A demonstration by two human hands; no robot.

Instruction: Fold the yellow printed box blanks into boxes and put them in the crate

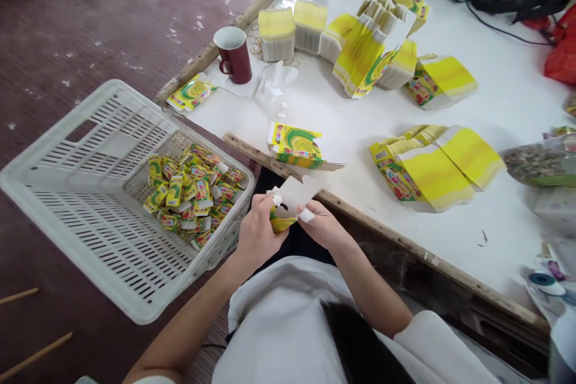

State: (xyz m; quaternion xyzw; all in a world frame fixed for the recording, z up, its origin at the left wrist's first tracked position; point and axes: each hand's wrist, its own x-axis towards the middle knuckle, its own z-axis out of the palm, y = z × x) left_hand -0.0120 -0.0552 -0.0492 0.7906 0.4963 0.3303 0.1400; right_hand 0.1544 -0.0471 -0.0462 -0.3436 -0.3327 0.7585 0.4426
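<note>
Both my hands hold one small yellow-green carton with its white flaps up, just below the table edge. My left hand wraps its lower left side, fingers closed. My right hand pinches the right side, with white tape on the fingertips. One folded carton lies on the white table right above my hands. To the left stands a white slatted crate holding several finished small cartons.
Stacks of flat yellow cartons lie at right and more stacks farther back. A dark red mug stands near the table's left edge. A black cable and bags lie at the far right. A bag of small pieces sits at the right edge.
</note>
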